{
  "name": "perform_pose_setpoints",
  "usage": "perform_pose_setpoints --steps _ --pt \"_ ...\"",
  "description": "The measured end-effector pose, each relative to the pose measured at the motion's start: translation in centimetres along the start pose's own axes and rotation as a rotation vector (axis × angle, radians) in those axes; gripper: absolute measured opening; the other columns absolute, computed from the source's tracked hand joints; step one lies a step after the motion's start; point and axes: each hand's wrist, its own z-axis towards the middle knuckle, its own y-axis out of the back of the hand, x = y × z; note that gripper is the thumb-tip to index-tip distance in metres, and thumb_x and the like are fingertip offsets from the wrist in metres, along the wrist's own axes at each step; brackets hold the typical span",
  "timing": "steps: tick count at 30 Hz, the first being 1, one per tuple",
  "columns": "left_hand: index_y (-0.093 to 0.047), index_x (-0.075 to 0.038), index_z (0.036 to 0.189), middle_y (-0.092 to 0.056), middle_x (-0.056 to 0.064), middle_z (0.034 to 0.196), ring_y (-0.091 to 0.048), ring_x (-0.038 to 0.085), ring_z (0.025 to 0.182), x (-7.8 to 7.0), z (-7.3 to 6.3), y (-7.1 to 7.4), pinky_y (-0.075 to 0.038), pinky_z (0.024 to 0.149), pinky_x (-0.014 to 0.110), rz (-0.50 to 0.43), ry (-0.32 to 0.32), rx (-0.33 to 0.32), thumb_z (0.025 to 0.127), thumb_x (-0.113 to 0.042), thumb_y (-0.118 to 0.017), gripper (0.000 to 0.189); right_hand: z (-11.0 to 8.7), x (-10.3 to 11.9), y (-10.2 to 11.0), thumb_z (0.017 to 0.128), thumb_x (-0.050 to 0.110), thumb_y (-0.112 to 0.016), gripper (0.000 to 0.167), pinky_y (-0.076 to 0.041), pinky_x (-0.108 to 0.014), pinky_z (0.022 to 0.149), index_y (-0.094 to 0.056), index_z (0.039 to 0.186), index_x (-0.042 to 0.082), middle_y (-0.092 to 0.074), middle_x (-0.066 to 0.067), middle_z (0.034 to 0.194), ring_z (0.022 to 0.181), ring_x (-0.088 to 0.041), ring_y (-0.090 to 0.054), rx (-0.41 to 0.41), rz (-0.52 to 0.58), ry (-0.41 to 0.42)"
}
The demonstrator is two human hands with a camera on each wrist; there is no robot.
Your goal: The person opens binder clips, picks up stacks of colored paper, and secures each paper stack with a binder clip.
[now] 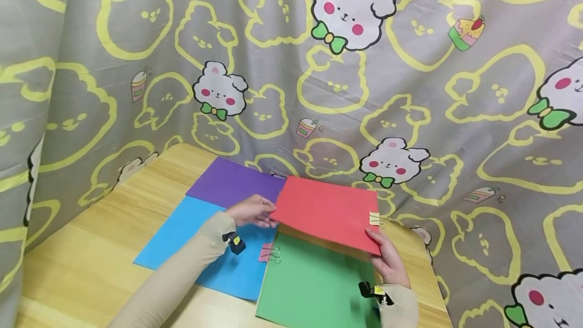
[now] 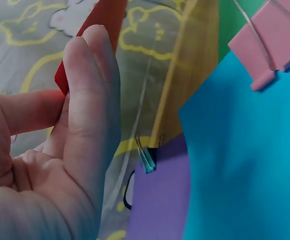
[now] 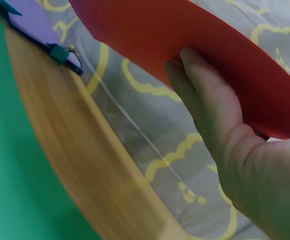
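A red sheet of card or paper [image 1: 328, 211] is held up above the table between both hands. My left hand [image 1: 252, 211] pinches its left corner; in the left wrist view the thumb meets the fingers at the red corner. My right hand [image 1: 387, 257] grips the near right corner, and in the right wrist view its fingers lie along the sheet's underside. A yellow binder clip [image 1: 374, 218] sits on the sheet's right edge. Below and nearer lies a green sheet [image 1: 316, 287], with a pink binder clip [image 1: 266, 252] on its left edge.
A blue sheet [image 1: 182, 234] lies left of the green one, its far edge meeting a purple sheet [image 1: 237, 181]. A teal binder clip [image 2: 147, 160] grips the purple sheet's edge. A patterned cloth [image 1: 273, 65] hangs around the wooden table [image 1: 95, 247], close behind the red sheet.
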Motion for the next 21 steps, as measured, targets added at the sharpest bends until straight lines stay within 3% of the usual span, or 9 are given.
perform_pose_setpoints --steps 5,10,15,21 --pt "-0.070 0.006 0.111 -0.074 0.005 0.076 -0.067 0.007 0.061 -1.2 1.4 -1.3 -0.054 0.054 0.017 0.132 0.014 -0.004 0.107 -0.018 -0.057 0.027 -0.2 0.7 1.5 0.110 0.007 -0.042 0.027 -0.058 -0.022 0.095 -0.034 0.135 0.014 -0.067 0.006 0.116 0.108 -0.007 -0.071 -0.004 0.038 0.004" --pt "-0.076 0.006 0.097 -0.069 0.007 0.069 -0.056 0.008 0.054 -1.8 1.8 -2.7 -0.036 0.049 0.020 0.330 -0.022 -0.060 0.106 -0.018 -0.060 0.030 0.3 0.9 2.8 0.110 0.009 -0.043 0.041 -0.058 -0.022 0.098 -0.025 0.147 0.014 -0.067 0.007 0.115 0.108 -0.007 -0.071 -0.036 -0.006 -0.026" --pt "-0.078 0.008 0.090 -0.067 0.010 0.065 -0.042 0.008 0.047 -1.4 2.7 -3.3 -0.030 0.045 0.022 0.481 -0.021 -0.103 0.104 -0.018 -0.062 0.034 1.1 0.9 3.9 0.111 0.010 -0.042 0.052 -0.056 -0.023 0.101 -0.015 0.156 0.012 -0.067 0.006 0.114 0.108 -0.008 -0.071 -0.069 -0.018 -0.089" --pt "-0.078 0.003 0.077 -0.060 0.005 0.056 -0.033 0.008 0.042 -0.4 4.0 -3.5 -0.024 0.043 0.023 0.574 -0.021 -0.149 0.102 -0.021 -0.066 0.036 2.2 0.5 4.6 0.111 0.013 -0.043 0.048 -0.059 -0.021 0.093 -0.020 0.154 0.012 -0.068 0.007 0.114 0.105 -0.007 -0.072 -0.053 -0.122 -0.054"
